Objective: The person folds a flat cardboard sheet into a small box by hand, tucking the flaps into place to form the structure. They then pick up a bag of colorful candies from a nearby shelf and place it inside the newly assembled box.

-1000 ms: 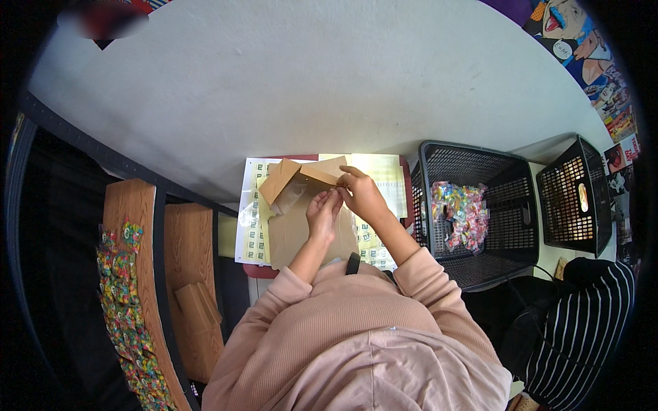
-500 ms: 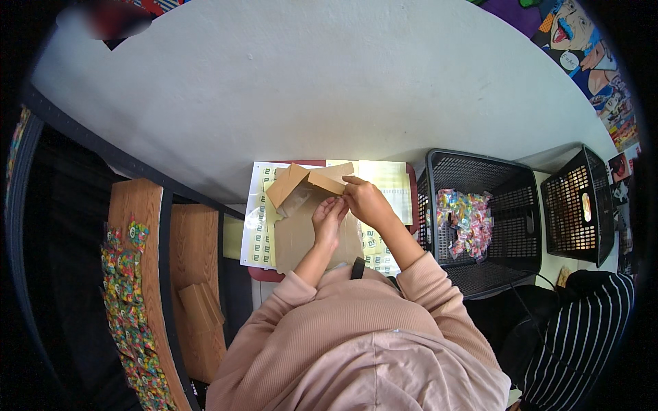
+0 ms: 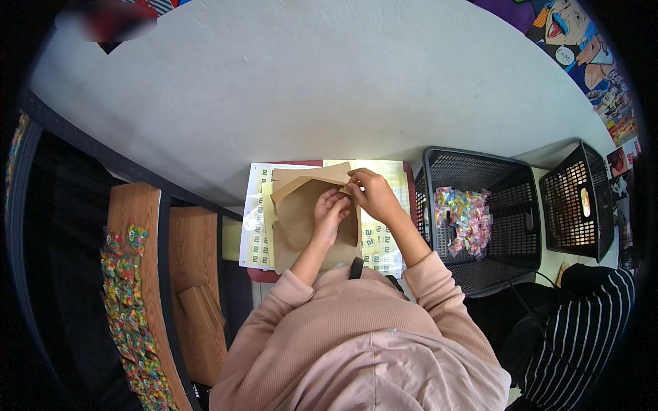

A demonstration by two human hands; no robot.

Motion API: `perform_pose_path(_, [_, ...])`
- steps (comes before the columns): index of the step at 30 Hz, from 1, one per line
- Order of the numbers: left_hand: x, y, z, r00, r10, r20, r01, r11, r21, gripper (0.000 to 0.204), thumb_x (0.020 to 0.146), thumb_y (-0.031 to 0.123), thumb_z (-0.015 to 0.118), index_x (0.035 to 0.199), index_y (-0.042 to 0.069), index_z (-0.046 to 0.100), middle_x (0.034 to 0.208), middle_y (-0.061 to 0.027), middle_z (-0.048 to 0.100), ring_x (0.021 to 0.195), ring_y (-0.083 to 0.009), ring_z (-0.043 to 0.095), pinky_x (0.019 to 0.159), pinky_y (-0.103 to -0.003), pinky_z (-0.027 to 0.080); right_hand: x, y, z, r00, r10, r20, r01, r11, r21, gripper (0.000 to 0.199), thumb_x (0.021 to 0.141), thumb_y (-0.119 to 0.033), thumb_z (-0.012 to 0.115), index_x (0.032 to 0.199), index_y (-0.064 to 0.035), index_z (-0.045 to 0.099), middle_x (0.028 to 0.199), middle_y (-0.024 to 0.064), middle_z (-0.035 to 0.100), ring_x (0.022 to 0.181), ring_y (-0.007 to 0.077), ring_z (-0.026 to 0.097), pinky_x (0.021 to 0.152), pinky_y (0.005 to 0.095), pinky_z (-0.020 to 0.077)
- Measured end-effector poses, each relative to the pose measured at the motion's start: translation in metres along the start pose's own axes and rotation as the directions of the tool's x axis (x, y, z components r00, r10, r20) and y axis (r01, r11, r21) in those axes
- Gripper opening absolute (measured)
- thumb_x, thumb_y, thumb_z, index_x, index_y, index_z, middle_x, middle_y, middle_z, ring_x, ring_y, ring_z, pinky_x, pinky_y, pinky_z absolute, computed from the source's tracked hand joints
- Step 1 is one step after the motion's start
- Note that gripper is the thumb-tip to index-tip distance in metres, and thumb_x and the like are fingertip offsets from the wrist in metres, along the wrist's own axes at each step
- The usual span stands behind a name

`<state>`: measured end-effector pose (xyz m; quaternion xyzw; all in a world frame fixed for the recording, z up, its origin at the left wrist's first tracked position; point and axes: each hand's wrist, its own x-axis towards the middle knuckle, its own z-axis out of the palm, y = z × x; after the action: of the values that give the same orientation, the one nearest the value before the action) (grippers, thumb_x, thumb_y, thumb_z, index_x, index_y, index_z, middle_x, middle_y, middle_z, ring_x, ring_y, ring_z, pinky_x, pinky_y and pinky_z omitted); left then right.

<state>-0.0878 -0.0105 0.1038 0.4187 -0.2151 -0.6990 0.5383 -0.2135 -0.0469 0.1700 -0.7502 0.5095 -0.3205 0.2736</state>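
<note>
A brown cardboard box [image 3: 291, 216], partly folded up, sits before me with its far side and corners raised. My right hand [image 3: 373, 195] pinches the box's far right corner between thumb and fingers. Inside the fold, my left hand [image 3: 330, 214] has its fingers curled together at the same corner, close to the right fingertips. Just what the left fingertips grip is partly hidden by the hand. Under the box lie sheets of printed stickers [image 3: 385, 246], yellow and white, on a small red-edged table [image 3: 408, 168].
Right of the table stands a black plastic basket [image 3: 480, 159] with wrapped candy [image 3: 468, 219] in it, and a smaller black basket [image 3: 572, 205] beyond. On the left, candy packets [image 3: 133, 308] hang along a wooden board [image 3: 140, 198]; folded cardboard [image 3: 201, 308] leans nearby. A white wall [image 3: 308, 82] rises behind.
The box's side panels have swung up and outward, so its inside now shows. Both hands stay together at the far right corner, the right one shifted slightly.
</note>
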Motion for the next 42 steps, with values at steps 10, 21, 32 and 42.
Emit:
perform_pose_path(10, [0.006,-0.019,-0.005,0.992,0.108,0.072,-0.097,0.985,-0.141,0.031,0.081,0.002,0.048,0.11,0.001,0.037,0.096,-0.0069,0.051,0.088,-0.013,0.051,0.077,-0.027,0.044,-0.013,-0.004,0.003,0.999,-0.029,-0.018,0.028,0.998,-0.048,0.012,0.075,-0.007,0.051,0.076,0.0034,0.055,0.096,0.0158,0.056,0.076,0.0345,0.058,0.068,0.0388,0.047])
perform_pose_path(21, [0.004,-0.025,-0.006,0.982,0.186,0.033,-0.182,0.978,-0.098,0.026,0.079,-0.002,0.05,0.102,0.004,0.041,0.098,-0.0057,0.051,0.089,-0.0128,0.052,0.077,-0.027,0.045,-0.023,-0.002,0.007,0.989,-0.133,0.06,0.142,0.974,-0.178,0.009,0.073,-0.006,0.055,0.077,0.0013,0.056,0.097,0.0118,0.056,0.072,0.031,0.059,0.064,0.0364,0.0481])
perform_pose_path(32, [0.006,-0.028,-0.008,0.945,0.326,0.011,-0.325,0.939,0.109,0.028,0.077,-0.002,0.053,0.102,0.002,0.044,0.1,-0.0064,0.052,0.088,-0.012,0.051,0.075,-0.024,0.042,-0.026,0.004,0.005,0.976,-0.191,0.104,0.208,0.957,-0.2,0.007,0.07,-0.006,0.057,0.075,-0.0006,0.057,0.095,0.0109,0.055,0.071,0.0295,0.059,0.063,0.0349,0.0486])
perform_pose_path(42, [0.003,-0.01,-0.009,0.999,0.043,0.024,-0.044,0.997,0.068,0.018,0.08,0.013,0.057,0.096,0.006,0.052,0.089,-0.0027,0.056,0.08,-0.0104,0.053,0.065,-0.021,0.041,-0.038,0.013,0.015,0.949,-0.14,-0.284,0.116,0.988,-0.098,0.012,0.068,-0.005,0.061,0.077,0.0008,0.056,0.083,0.0104,0.053,0.066,0.0209,0.056,0.055,0.0289,0.0461])
